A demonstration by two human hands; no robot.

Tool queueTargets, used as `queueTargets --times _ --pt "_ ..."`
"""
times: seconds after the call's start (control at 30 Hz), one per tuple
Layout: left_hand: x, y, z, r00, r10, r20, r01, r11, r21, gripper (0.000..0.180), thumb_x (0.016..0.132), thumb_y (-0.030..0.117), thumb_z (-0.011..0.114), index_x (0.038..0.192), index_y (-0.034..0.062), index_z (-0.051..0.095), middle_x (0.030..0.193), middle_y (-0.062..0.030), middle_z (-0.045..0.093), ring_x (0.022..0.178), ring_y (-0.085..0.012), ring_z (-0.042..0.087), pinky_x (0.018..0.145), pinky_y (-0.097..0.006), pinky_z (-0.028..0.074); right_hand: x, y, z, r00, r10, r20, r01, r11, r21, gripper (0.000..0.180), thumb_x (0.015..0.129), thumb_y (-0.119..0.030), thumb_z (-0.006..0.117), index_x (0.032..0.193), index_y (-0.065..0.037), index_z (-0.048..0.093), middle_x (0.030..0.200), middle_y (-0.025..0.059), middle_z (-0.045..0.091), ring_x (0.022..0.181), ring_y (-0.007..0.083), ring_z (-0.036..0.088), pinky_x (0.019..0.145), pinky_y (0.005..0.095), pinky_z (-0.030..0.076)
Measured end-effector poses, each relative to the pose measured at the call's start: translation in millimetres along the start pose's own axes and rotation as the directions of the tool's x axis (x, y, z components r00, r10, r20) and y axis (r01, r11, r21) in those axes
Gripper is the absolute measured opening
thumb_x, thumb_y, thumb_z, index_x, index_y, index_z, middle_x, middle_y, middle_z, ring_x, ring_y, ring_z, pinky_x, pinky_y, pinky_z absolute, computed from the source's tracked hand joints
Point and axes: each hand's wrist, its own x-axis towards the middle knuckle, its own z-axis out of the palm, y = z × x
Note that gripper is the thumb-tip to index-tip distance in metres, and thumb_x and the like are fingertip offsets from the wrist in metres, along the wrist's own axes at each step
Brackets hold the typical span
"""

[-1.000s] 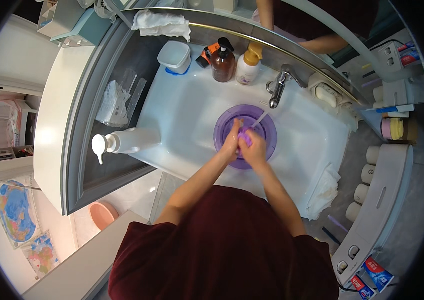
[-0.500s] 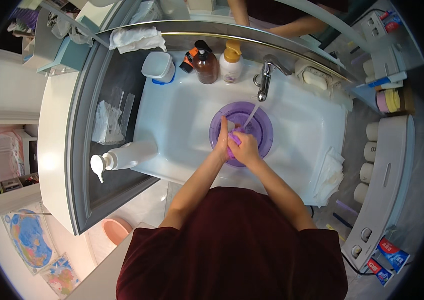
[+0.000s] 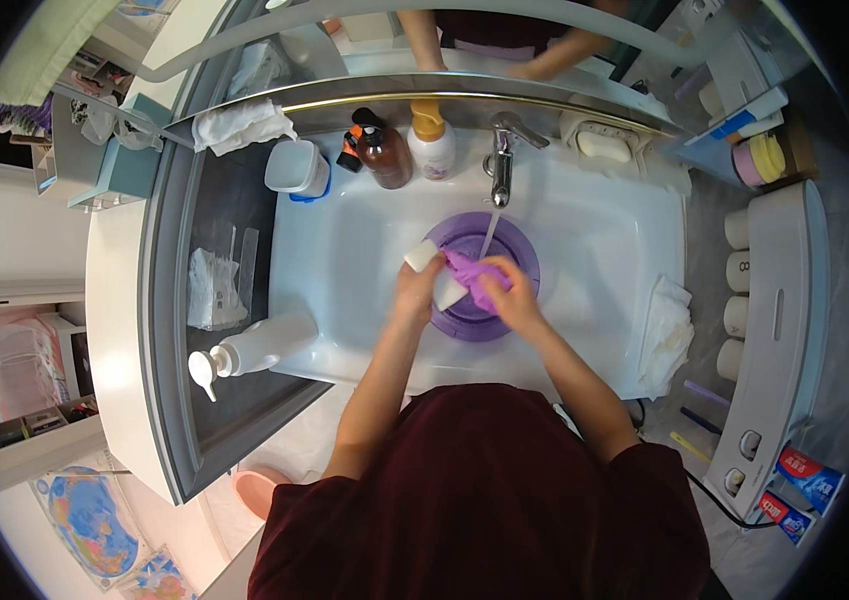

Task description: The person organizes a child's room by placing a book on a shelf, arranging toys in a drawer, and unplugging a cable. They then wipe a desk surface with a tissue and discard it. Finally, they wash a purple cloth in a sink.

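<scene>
My left hand (image 3: 419,284) is closed on one end of a wet-looking purple cloth (image 3: 475,277), above the purple basin (image 3: 534,250) in the sink. White pieces show above and below its fingers; I cannot tell whether they belong to the cloth. My right hand (image 3: 513,297) grips the cloth's other side, so it stretches between both hands. Behind them, a stream of water runs from the chrome faucet (image 3: 502,165) into the basin.
Along the sink's (image 3: 345,270) back edge stand a white tub (image 3: 297,168), a brown pump bottle (image 3: 383,158), a white bottle with yellow top (image 3: 432,145) and a soap dish (image 3: 603,143). A white pump bottle (image 3: 270,343) leans at left; a white cloth (image 3: 667,338) hangs at right.
The purple cloth was bunched between my hands; now they are farther apart and it is spread between them. White pieces show more by my left hand. The whole view has shifted slightly.
</scene>
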Motion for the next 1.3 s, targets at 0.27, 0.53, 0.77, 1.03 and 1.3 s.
queueTargets --times 0.27,0.53,0.77,1.03,1.3 --pt "-46 -4 52 0.962 -0.203 0.182 0.233 0.959 -0.162 0.060 0.093 0.060 0.028 0.128 0.0137 0.044 0.116 -0.0038 0.054 0.108 -0.0178 0.052 0.087 -0.036 0.045 30 -8 23 0.994 -0.072 -0.080 0.030 0.898 -0.440 0.027 0.082 -0.030 0.059 0.075 -0.004 0.057 0.070 0.0161 0.060 0.065 0.0369 0.059 0.054 0.0423 0.045" --pt "-20 -3 16 0.870 -0.322 0.373 0.424 0.876 -0.232 0.054 0.093 0.055 0.038 0.127 0.0131 0.044 0.103 -0.0079 0.059 0.091 -0.0195 0.060 0.076 -0.036 0.051 1 -15 41 0.950 -0.260 0.172 0.309 0.861 -0.404 0.020 0.077 -0.025 0.061 0.068 -0.007 0.057 0.066 0.0144 0.060 0.061 0.0347 0.059 0.054 0.0439 0.046" --pt "-31 -8 13 0.902 -0.336 0.271 0.389 0.904 -0.176 0.058 0.089 0.062 0.037 0.104 0.0094 0.055 0.090 -0.0084 0.062 0.085 -0.0218 0.062 0.072 -0.036 0.053 42 15 30 0.991 -0.133 -0.003 0.106 0.807 -0.581 0.020 0.077 -0.024 0.057 0.064 -0.009 0.058 0.062 0.0142 0.061 0.055 0.0341 0.059 0.050 0.0438 0.045" --pt "-29 2 21 0.874 -0.434 0.219 0.485 0.808 -0.335 0.070 0.080 0.075 0.040 0.096 0.0091 0.058 0.087 -0.0090 0.060 0.077 -0.0228 0.060 0.065 -0.036 0.051 6 -2 45 0.958 -0.244 0.152 0.288 0.819 -0.497 0.023 0.075 -0.025 0.061 0.062 -0.008 0.055 0.054 0.0119 0.055 0.048 0.0332 0.054 0.046 0.0419 0.043" --pt "-33 45 27 0.904 -0.346 0.253 0.391 0.908 -0.153 0.066 0.088 0.064 0.035 0.113 0.0061 0.053 0.107 -0.0094 0.058 0.099 -0.0222 0.059 0.085 -0.039 0.050 46 42 4 0.989 0.107 -0.106 -0.108 0.994 -0.007 0.022 0.094 -0.024 0.049 0.096 -0.006 0.061 0.079 0.0058 0.062 0.073 0.0150 0.057 0.070 0.0294 0.045"
